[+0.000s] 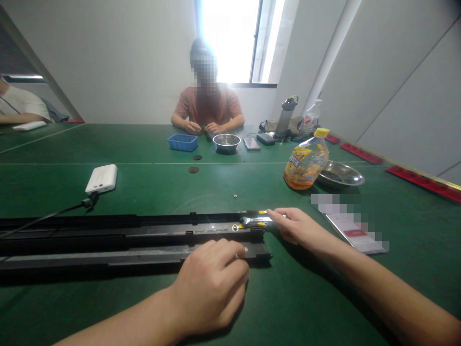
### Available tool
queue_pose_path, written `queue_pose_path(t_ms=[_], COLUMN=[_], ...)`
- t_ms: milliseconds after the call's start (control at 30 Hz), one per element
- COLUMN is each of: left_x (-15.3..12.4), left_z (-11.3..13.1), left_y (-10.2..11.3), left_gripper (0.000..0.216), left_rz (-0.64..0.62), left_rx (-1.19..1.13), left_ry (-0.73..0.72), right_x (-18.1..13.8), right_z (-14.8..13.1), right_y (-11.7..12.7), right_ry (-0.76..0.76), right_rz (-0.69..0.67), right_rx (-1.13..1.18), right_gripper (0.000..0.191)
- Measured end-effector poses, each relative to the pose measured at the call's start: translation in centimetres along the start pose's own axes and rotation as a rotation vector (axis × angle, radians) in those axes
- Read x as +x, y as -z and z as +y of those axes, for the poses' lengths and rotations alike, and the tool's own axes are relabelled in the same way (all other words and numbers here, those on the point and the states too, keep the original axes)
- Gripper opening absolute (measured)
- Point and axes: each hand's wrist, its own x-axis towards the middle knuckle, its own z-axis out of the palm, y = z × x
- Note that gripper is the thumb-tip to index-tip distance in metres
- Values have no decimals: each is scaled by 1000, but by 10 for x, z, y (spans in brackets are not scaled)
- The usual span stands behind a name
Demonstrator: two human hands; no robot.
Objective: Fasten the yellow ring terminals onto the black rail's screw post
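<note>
Long black channel-shaped rails (154,235) lie side by side across the table before me. My right hand (291,223) grips a silver open-ended wrench (257,220) at the rails' right end, its jaw beside a small brass-coloured nut (235,228). Yellow-marked strips (257,212) show around the wrench. My left hand (216,283) is closed over the nearest rail, thumb and forefinger almost together. A tiny pale piece (246,249) shows at its fingertips; whether they hold it is unclear.
A loose nut (235,196) lies beyond the rails. Around them are a white box (102,179) with a black cable, a yellow-capped bottle (306,161), a metal bowl (342,175) and a flat packet (355,228). Across sits a person (207,108) near a blue basket (183,142).
</note>
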Motion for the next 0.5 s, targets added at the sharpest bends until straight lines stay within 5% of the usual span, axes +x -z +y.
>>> queue_pose_path(t_ms=[500], left_x=[0], left_z=[0], left_y=[1], left_gripper=[14], left_rz=[2], left_rx=[-3], left_ry=[5], right_x=[-1], right_z=[-5], right_y=[-3], right_ry=[115], right_rz=[-74], right_rx=[-118], right_gripper=[63])
